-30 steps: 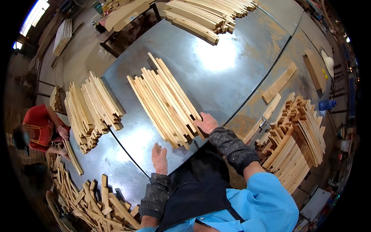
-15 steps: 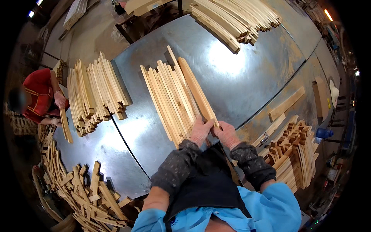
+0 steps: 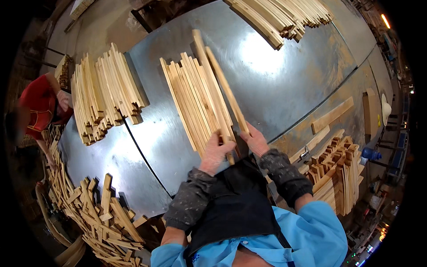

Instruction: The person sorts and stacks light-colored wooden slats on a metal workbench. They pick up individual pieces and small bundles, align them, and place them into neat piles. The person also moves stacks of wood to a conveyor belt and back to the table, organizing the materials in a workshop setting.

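- The left hand (image 3: 215, 153) grasps with its fingers one wooden strip (image 3: 204, 53), at right edge of the row of strips (image 3: 189, 100)
- The right hand (image 3: 256, 141) grasps a second strip (image 3: 227, 89) over the surface (image 3: 293, 84)

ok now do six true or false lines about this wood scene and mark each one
1. The person's right hand holds a narrow pale wooden strip by its near end. True.
2. The person's left hand is empty. False: the left hand holds a second long pale wooden strip.
3. A middle row of straight pale wooden strips lies on the smooth grey metal table. True.
4. The jumbled heap of brown wooden pieces is at the upper right. False: the jumbled heap is at the lower left.
5. A co-worker in a red top is at the left. True.
6. The blue plastic bottle is between the person's hands. False: the blue plastic bottle is at the far right.
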Demonstrator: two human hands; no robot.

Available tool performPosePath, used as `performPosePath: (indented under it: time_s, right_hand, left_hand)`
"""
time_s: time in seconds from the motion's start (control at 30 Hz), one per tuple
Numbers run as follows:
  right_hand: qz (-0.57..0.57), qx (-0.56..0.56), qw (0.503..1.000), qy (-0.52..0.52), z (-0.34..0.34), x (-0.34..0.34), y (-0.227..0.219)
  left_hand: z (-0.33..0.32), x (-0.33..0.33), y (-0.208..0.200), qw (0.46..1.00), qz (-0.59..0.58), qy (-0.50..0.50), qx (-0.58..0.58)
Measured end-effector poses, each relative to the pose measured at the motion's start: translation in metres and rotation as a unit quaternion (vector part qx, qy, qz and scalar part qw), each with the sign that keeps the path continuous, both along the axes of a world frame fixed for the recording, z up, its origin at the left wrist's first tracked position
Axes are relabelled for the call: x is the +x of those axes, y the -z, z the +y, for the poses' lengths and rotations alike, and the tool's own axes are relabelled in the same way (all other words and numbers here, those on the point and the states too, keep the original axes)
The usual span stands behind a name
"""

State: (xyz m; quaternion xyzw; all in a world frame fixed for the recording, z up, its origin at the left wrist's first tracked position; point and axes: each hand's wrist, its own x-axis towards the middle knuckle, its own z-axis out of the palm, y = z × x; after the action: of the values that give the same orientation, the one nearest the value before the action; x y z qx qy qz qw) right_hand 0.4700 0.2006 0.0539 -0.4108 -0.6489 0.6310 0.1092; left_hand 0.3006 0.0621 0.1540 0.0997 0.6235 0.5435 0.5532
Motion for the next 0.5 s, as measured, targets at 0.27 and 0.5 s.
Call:
performPosePath:
  time_s: [0.27, 0.5]
  right_hand:
    - [-0.248, 0.230, 0.932, -0.132, -0.003, -0.036, 0.022]
    - [-0.161, 0.157, 0.972, -0.066, -0.083, -0.028, -0.039]
  left_hand:
    - [-0.139, -0.042, 0.026, 0.982, 0.017, -0.156, -0.110]
    - [-0.186, -0.012, 0.034, 0.969, -0.037, -0.194, -0.150]
